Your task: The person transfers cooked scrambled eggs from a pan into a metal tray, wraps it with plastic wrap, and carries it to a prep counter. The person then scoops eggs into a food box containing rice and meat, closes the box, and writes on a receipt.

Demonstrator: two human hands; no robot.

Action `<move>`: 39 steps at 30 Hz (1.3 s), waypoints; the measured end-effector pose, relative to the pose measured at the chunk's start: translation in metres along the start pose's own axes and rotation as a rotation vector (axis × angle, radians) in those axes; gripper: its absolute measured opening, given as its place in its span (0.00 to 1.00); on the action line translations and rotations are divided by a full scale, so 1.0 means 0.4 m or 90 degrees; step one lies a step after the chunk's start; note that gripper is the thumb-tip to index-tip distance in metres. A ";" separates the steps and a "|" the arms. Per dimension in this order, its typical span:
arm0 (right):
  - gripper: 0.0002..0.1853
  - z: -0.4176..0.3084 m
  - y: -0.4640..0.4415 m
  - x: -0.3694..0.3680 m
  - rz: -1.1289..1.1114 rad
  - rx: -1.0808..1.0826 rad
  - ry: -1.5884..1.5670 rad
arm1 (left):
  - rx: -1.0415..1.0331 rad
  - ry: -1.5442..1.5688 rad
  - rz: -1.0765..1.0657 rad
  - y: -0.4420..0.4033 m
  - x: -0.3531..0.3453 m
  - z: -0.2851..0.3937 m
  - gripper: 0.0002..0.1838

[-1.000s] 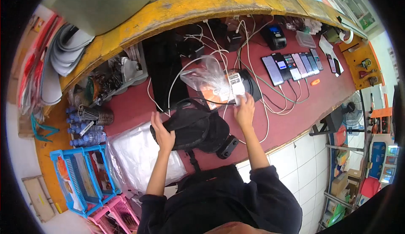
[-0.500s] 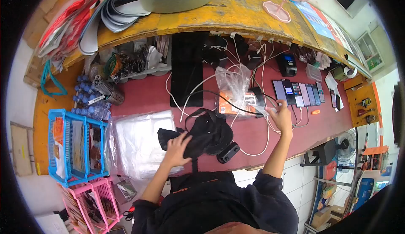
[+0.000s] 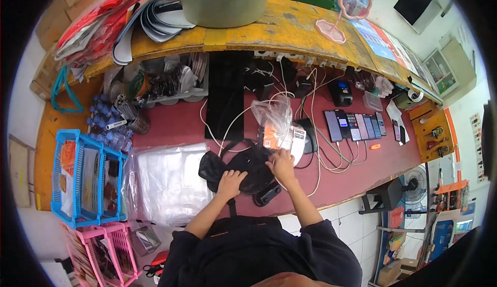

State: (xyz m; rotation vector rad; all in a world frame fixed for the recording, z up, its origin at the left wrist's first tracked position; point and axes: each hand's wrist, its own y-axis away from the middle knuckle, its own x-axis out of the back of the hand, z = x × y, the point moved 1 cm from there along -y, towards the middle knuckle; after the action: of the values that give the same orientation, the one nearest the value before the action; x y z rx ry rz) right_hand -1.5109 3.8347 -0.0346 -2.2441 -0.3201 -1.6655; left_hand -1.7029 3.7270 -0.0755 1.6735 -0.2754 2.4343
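Observation:
A black fabric bag (image 3: 249,169) with a loose strap lies in a heap at the front of the red table, in the middle of the head view. My left hand (image 3: 231,185) is closed on its near left part, fingers bent over the cloth. At the bag's right edge, my right hand (image 3: 282,168) has its fingers curled together on the fabric; the fingertips are partly hidden. Just below lies a small black device (image 3: 267,194) with round spots on its face. Behind my right hand sits an orange-and-white box (image 3: 271,137) under crumpled clear plastic.
Clear plastic bags (image 3: 171,183) lie left of the black bag, beside a blue basket (image 3: 77,178). Several phones (image 3: 354,126) stand in a row at right with charging cables. A black slab (image 3: 224,98) reaches back under the yellow shelf (image 3: 290,23).
My right hand has come left from the cable and plastic beside the box to the black bag. My left hand's fingers have drawn closer together on the bag. The view has shifted slightly.

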 end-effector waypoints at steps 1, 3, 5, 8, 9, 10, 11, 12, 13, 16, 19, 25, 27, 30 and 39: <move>0.26 -0.007 0.002 -0.014 -0.062 0.017 -0.019 | 0.017 0.019 -0.001 0.005 0.005 -0.005 0.34; 0.27 -0.031 0.003 -0.025 -0.105 0.034 -0.101 | 0.016 0.035 0.022 0.015 0.006 -0.015 0.32; 0.29 -0.059 -0.023 -0.016 -0.026 0.056 -0.127 | 0.016 0.052 0.042 0.022 0.002 -0.025 0.31; 0.35 -0.106 -0.090 0.009 0.092 0.111 -0.151 | 0.010 0.115 0.072 0.029 0.015 -0.019 0.30; 0.31 -0.122 -0.117 -0.008 0.052 0.103 -0.180 | 0.014 0.119 0.065 0.030 0.020 -0.018 0.30; 0.28 -0.139 -0.137 -0.023 0.013 0.096 -0.209 | 0.018 0.123 0.059 0.027 0.021 -0.020 0.31; 0.28 -0.155 -0.151 -0.033 0.017 0.098 -0.210 | 0.017 0.120 0.061 0.025 0.023 -0.020 0.31; 0.25 -0.175 -0.168 -0.045 -0.115 0.092 -0.284 | 0.009 0.113 0.062 0.028 0.018 -0.021 0.32; 0.23 -0.194 -0.185 -0.056 -0.247 0.087 -0.356 | 0.002 0.104 0.064 0.027 0.014 -0.024 0.32; 0.17 -0.278 -0.148 0.060 -0.185 0.277 -0.420 | 0.027 0.060 0.057 0.031 -0.007 -0.028 0.33; 0.16 -0.253 -0.114 0.186 -0.251 0.177 -0.395 | 0.029 0.091 0.048 0.031 -0.016 -0.034 0.32; 0.15 0.134 -0.002 0.197 -0.166 -0.083 -0.030 | 0.011 0.129 0.006 0.023 -0.005 -0.043 0.30; 0.16 0.186 0.047 0.238 -0.182 -0.101 -0.014 | 0.014 0.189 -0.056 0.017 0.035 -0.043 0.30; 0.18 0.166 0.090 0.285 -0.387 -0.170 -0.292 | -0.028 0.578 -0.319 -0.036 0.067 -0.121 0.32; 0.17 -0.012 0.040 0.057 -0.572 0.096 -0.374 | 0.212 0.257 0.107 -0.541 0.254 -0.256 0.13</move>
State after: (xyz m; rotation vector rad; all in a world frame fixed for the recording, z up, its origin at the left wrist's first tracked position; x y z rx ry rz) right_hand -1.5025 3.8179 -0.0137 -2.5850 -1.7287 -1.1368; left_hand -1.7779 3.9659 -0.0051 1.2538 0.0530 3.0059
